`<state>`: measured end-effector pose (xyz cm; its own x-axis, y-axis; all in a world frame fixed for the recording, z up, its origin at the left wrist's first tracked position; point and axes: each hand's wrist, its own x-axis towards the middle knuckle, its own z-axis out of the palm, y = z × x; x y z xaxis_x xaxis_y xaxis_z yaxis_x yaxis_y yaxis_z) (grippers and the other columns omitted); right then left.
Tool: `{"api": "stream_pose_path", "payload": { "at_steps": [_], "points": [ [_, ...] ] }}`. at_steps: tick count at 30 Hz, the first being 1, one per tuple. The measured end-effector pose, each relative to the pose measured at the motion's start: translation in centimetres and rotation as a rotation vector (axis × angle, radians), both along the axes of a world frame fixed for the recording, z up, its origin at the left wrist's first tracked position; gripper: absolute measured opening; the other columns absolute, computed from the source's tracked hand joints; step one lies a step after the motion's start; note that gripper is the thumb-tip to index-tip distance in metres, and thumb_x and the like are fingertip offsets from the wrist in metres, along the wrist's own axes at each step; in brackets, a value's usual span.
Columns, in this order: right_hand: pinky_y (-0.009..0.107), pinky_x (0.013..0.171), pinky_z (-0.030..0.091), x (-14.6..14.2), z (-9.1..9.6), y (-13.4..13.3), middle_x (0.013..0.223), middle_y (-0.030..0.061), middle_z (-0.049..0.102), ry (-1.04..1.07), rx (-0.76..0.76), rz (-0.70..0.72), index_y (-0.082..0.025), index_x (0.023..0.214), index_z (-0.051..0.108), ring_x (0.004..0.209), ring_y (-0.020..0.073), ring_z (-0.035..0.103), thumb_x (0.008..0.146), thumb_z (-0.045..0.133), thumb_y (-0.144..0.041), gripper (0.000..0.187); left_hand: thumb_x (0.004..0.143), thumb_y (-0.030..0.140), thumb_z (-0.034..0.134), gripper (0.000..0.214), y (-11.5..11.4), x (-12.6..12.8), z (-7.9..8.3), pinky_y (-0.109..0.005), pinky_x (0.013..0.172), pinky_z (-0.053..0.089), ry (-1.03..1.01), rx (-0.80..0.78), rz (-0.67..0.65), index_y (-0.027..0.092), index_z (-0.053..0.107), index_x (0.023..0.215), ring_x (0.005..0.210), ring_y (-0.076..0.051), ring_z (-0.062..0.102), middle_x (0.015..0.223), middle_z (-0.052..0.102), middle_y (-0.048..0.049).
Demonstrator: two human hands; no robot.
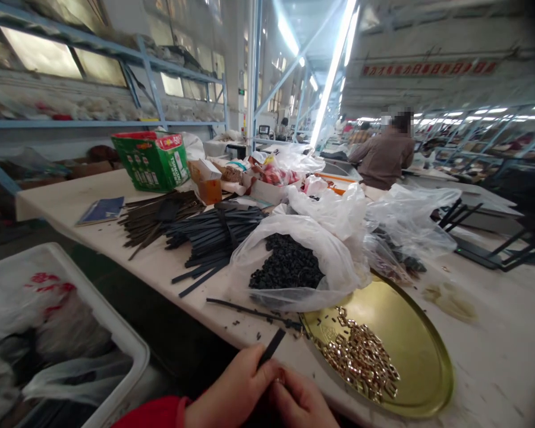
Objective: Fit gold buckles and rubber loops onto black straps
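My left hand (232, 389) is closed around a flat black strip (271, 346) whose end sticks up past my fingers. My right hand (301, 401) is pressed against the left, its fingers pinched at the strip's lower end on something small that I cannot make out. Just right of my hands lies a round gold tray (410, 333) holding several small gold metal pieces (361, 359). Behind it an open clear bag holds small black parts (288, 264). A thin black rod (254, 310) lies on the table before the bag.
A pile of black strips (209, 232) covers the mid table, with a green box (154, 159) and a blue booklet (101, 209) behind. A white bin (116, 333) with plastic bags stands at the left. More clear bags (405, 220) lie right. A person (386, 153) sits far back.
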<state>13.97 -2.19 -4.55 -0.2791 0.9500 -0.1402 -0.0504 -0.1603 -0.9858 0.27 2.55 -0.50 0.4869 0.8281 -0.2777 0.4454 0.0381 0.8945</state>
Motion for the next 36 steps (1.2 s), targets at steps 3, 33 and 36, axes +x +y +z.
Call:
{"api": "stream_pose_path", "payload": {
  "at_steps": [3, 33, 36],
  "points": [
    [0.027, 0.066, 0.039, 0.8, 0.5, -0.3, 0.075, 0.0037, 0.061, -0.191, 0.126, -0.039, -0.018, 0.077, 0.060, 0.072, 0.0171, 0.051, 0.084, 0.046, -0.044, 0.030, 0.080, 0.042, 0.044, 0.026, -0.1, 0.1, 0.5, -0.021, 0.043, 0.028, -0.112, -0.301, 0.039, 0.016, 0.045, 0.075, 0.047, -0.008, 0.034, 0.058, 0.041, 0.0049],
    [0.027, 0.050, 0.047, -1.9, -1.4, -1.2, 0.057, -0.0032, 0.056, 0.280, -0.074, -0.569, -0.021, 0.082, 0.056, 0.053, 0.0148, 0.055, 0.067, 0.071, -0.037, 0.026, 0.074, 0.041, 0.053, 0.027, -1.5, 0.9, 0.1, -0.015, 0.035, 0.022, -0.412, -0.708, 0.202, 0.014, 0.046, 0.076, 0.042, -0.003, 0.034, 0.059, 0.042, 0.0049],
    [0.026, 0.052, 0.047, -1.0, -1.2, -0.6, 0.062, -0.0028, 0.059, 0.341, -0.170, -0.601, -0.021, 0.083, 0.056, 0.057, 0.0146, 0.057, 0.065, 0.073, -0.036, 0.030, 0.076, 0.047, 0.048, 0.034, -1.3, 0.8, -0.1, -0.015, 0.036, 0.026, -0.414, -0.675, 0.204, 0.014, 0.046, 0.081, 0.043, -0.004, 0.039, 0.063, 0.048, 0.0027]
  ]
}}
